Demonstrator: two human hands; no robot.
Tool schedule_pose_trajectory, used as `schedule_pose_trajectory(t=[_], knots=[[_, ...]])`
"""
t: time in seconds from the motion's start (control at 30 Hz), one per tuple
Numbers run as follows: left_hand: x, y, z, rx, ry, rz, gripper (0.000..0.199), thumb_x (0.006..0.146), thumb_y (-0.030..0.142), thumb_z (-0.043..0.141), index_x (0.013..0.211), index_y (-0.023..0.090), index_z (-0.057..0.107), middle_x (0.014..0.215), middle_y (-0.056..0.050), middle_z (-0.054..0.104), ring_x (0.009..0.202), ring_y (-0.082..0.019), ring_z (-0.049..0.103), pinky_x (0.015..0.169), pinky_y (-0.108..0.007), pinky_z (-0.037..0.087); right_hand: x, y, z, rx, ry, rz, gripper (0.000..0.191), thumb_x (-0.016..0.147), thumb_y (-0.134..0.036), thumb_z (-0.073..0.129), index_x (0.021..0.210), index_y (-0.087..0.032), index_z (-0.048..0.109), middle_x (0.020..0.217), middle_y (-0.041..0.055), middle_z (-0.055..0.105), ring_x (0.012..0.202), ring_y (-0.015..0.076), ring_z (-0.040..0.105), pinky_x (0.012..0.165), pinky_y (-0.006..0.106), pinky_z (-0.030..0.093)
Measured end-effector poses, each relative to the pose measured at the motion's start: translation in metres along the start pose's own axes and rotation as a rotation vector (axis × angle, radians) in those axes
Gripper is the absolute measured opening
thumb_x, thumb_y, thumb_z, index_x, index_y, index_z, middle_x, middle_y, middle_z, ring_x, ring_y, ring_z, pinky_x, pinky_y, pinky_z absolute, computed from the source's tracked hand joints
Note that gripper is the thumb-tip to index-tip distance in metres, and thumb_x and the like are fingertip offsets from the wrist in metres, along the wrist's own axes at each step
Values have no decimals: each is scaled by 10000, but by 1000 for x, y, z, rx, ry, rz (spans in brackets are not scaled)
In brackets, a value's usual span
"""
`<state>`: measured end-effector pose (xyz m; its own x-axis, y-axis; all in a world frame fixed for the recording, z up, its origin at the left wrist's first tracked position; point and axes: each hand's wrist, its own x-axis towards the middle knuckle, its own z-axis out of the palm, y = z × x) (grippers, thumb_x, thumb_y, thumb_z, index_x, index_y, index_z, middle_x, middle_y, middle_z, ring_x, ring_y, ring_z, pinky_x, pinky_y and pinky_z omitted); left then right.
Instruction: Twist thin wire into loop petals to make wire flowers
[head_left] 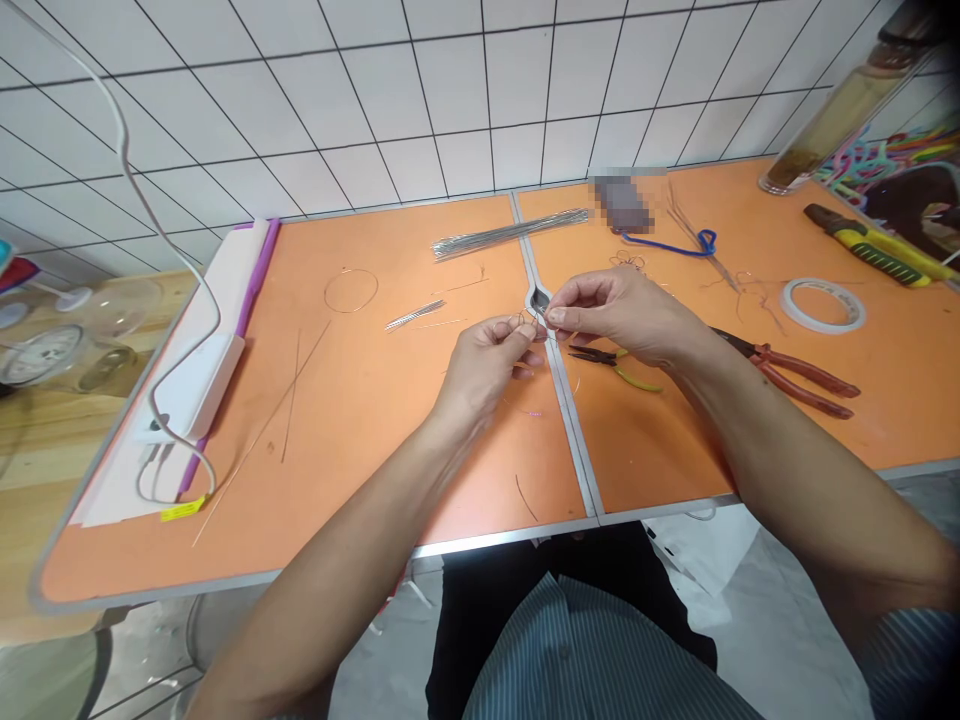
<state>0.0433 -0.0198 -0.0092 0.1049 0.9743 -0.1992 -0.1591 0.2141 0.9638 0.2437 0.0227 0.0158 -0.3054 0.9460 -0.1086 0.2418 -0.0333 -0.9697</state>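
Tape roll (pixel 825 328) behind pliers (pixel 806 372) on tabletop (pixel 660 440)

The head-worn view looks forward and down — close over the right hand (pixel 622 315) and left hand (pixel 480 370).

Got a white power strip (pixel 196 385) and its cable (pixel 142 200) along the left side of the orange surface (pixel 112 560). Over on the right there's a glass jar (pixel 840 120), a roll of tape (pixel 823 305), and red-handled pliers (pixel 806 372).
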Motion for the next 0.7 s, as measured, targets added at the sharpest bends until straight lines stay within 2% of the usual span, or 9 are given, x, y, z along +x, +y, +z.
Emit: schedule_pose_trajectory(t=[0.17, 0.27, 0.4, 0.5, 0.7], knots=[[4, -2, 0, -87, -16, -19, 112, 925, 228, 798, 862, 135, 794, 814, -18, 734, 602, -71, 618, 623, -207, 553, -3, 2, 5, 56, -24, 31, 224, 870, -325, 951, 868, -198, 767, 824, 58, 791, 704, 151, 721, 599, 234, 576], [5, -1, 0, -135, -37, -30, 27, 915, 155, 773, 936, 137, 771, 812, -23, 765, 610, -83, 650, 634, -213, 573, -7, -3, 11, -1, -1, 61, 180, 933, -291, 896, 903, -198, 744, 828, 68, 808, 679, 159, 748, 581, 234, 580], [4, 3, -1, -132, -61, -68, 121, 946, 84, 684, 1033, 140, 746, 831, -44, 803, 652, -118, 718, 661, -247, 620, -10, -8, 15, -51, 19, 61, 152, 962, -231, 851, 874, -197, 731, 753, 54, 775, 630, 153, 729, 540, 225, 542], [4, 6, -4, -86, -96, -84, 65, 987, 138, 689, 982, 132, 753, 844, -65, 815, 668, -126, 746, 673, -247, 629, -9, -7, 14, -54, 16, 58, 136, 944, -213, 857, 864, -197, 747, 783, 54, 776, 651, 157, 733, 562, 235, 551], [5, 10, -10, -93, -184, -88, 225, 1082, 277, 634, 971, 125, 758, 905, -115, 838, 621, -128, 732, 594, -236, 607, -5, 2, 7, 26, 0, 44, 155, 887, -269, 906, 831, -212, 773, 805, 31, 734, 700, 136, 654, 574, 232, 498]])
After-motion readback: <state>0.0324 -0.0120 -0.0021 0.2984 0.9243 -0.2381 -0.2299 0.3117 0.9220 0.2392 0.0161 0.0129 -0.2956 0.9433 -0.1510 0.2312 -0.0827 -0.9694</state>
